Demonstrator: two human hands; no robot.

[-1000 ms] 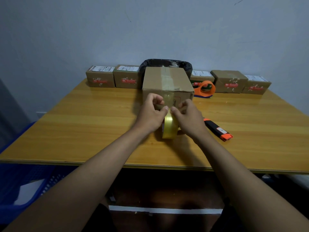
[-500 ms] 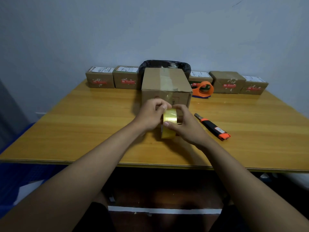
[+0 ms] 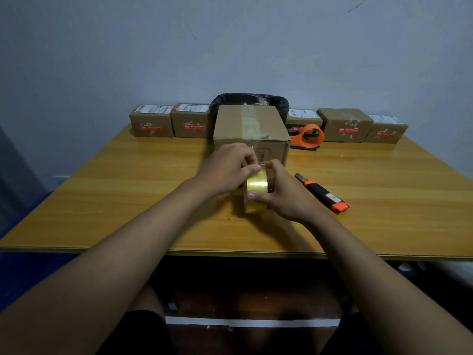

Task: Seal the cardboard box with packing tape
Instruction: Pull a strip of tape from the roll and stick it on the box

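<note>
Both hands grip tape roll before cardboard box

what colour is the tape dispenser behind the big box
Orange, with a dark base; the tape dispenser shows in the head view, right of the cardboard box.

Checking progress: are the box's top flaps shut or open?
Shut: the box flaps lie flat, a tape strip running along their seam.
</note>
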